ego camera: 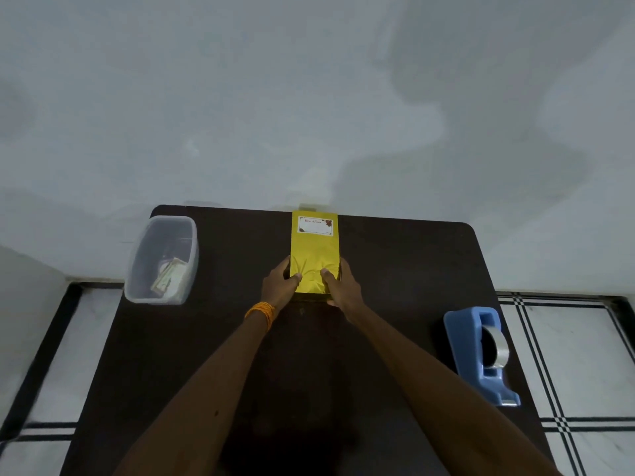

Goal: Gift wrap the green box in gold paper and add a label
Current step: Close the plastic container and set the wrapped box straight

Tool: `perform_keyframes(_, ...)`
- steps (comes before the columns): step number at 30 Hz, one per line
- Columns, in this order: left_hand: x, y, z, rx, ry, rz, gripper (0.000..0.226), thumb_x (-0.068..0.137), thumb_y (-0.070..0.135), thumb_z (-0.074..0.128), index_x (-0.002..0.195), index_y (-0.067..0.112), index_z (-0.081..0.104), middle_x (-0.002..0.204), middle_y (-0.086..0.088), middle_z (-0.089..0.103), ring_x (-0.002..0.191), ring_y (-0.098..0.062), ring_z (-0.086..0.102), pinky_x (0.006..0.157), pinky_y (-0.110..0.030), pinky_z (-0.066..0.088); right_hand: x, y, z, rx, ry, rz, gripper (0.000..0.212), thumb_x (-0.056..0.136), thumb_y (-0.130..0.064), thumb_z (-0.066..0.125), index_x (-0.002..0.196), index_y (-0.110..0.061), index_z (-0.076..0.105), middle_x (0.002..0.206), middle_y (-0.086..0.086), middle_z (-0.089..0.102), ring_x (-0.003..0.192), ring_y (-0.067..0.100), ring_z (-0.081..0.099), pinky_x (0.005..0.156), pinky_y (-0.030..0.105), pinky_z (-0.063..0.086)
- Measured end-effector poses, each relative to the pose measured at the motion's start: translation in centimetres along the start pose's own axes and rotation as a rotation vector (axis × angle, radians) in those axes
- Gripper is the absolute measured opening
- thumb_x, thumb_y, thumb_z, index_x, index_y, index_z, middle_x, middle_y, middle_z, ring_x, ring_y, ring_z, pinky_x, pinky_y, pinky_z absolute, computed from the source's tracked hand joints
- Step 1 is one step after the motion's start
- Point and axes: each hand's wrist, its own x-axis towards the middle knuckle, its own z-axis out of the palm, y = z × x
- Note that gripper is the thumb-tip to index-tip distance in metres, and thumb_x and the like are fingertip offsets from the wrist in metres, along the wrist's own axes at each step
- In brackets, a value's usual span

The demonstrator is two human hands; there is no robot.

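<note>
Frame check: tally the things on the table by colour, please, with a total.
Gold: 1, the gold-wrapped box
White: 1, the label on it
Clear: 1, the plastic container
Blue: 1, the tape dispenser
Total: 4, leaving out the papers inside the container

Only one gold-wrapped box point(314, 252) is sitting between the two hands, left hand point(280, 286) and right hand point(343, 288), and it's wearing one label point(315, 225) beyond the hands. One clear tub point(161, 300) is sitting off left of the left hand, holding paper slips point(169, 278) I'm failing to count. One blue tape dispenser point(470, 352) is sitting right of the right hand, carrying one tape roll point(502, 352).
</note>
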Motion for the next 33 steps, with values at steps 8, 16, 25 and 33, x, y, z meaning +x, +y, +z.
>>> perform_keyframes(8, -0.4, 0.8, 0.0, 0.042, -0.026, -0.021, 0.052, 0.098, 0.017, 0.052, 0.147, 0.028, 0.038, 0.136, -0.005, 0.055, 0.119, -0.027, 0.054, 0.101, -0.049, 0.047, -0.2, -0.5, -0.8, -0.015, -0.062, 0.013, 0.058, 0.101, -0.041, 0.051, 0.152, -0.030, 0.026, 0.144, 0.001, 0.050, 0.125, 0.025, 0.054, 0.099, 0.046, 0.051)
perform_keyframes(16, -0.3, 1.3, -0.7, 0.083, -0.015, -0.108, 0.047, 0.090, 0.011, 0.059, 0.136, 0.011, 0.048, 0.125, -0.010, 0.057, 0.103, -0.023, 0.056, 0.085, -0.036, 0.049, -0.7, -0.8, -1.3, -0.068, -0.075, 0.028, 0.062, 0.099, -0.036, 0.054, 0.152, -0.018, 0.027, 0.143, 0.006, 0.052, 0.118, 0.022, 0.057, 0.100, 0.042, 0.050)
perform_keyframes(25, -2.3, 0.2, -1.0, 0.100, 0.144, -0.079, 0.045, 0.092, 0.008, 0.061, 0.136, 0.006, 0.051, 0.134, -0.015, 0.055, 0.121, -0.030, 0.053, 0.100, -0.038, 0.045, -3.0, -1.8, -2.0, -0.406, 0.275, -0.085, 0.053, 0.094, -0.032, 0.057, 0.140, -0.015, 0.039, 0.137, 0.011, 0.045, 0.124, 0.029, 0.044, 0.099, 0.044, 0.045)
perform_keyframes(33, -5.8, -1.3, -2.9, 0.080, 0.267, 0.015, 0.031, 0.092, 0.007, 0.060, 0.124, 0.005, 0.061, 0.124, -0.016, 0.063, 0.117, -0.028, 0.058, 0.100, -0.038, 0.045, -5.6, -1.5, -0.9, -0.724, 0.320, -0.578, 0.032, 0.091, -0.021, 0.058, 0.123, -0.018, 0.058, 0.121, 0.003, 0.054, 0.111, 0.021, 0.047, 0.092, 0.037, 0.045)
